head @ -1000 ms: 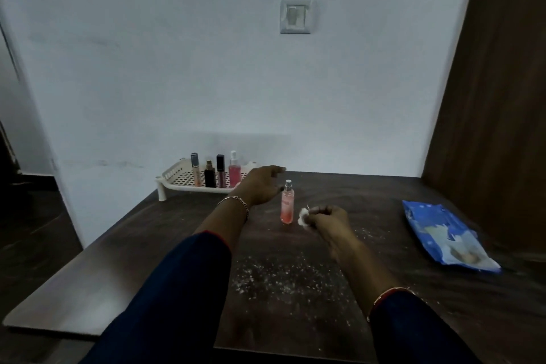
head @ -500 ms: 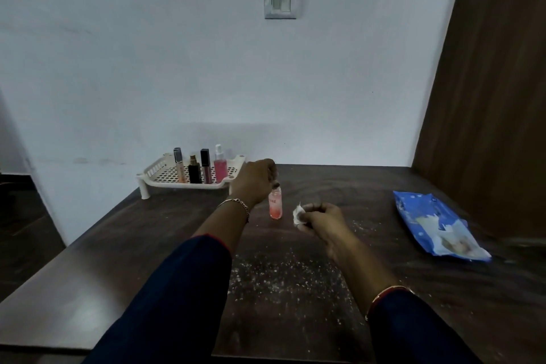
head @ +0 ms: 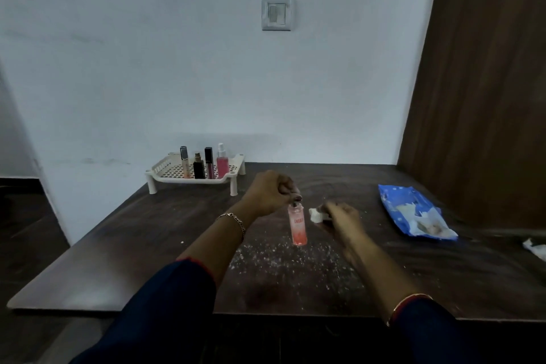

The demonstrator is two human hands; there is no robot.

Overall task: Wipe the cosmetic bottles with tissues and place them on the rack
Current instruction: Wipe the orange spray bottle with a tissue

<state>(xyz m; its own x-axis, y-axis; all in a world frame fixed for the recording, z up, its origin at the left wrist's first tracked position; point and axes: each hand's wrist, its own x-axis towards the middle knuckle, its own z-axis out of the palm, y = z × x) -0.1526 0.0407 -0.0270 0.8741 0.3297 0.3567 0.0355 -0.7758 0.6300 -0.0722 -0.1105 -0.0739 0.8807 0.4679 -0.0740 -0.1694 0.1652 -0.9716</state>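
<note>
Left hand (head: 267, 192) pinched the pink bottle (head: 297, 226) by its cap, upright over the bench (head: 147, 245), rack (head: 192, 180) well apart. Right hand (head: 339, 217), blurred, clutched a wadded tissue (head: 316, 215) just beside. Best: hold cap steady, wipe body downward.

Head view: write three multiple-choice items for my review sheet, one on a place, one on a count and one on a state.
1. Where is the rack?
A. the table's far left corner
B. the table's near edge
C. the table's right side

2. How many bottles stand on the rack?
A. two
B. four
C. six

3. What is the left hand doing?
A. lying flat on the table
B. resting on the rack
C. pinching the pink bottle's top

Answers:
1 A: the rack sits far left, by the wall.
2 B: four stand in a row.
3 C: its fingers pinch the cap, while the right hand holds the tissue.
</note>
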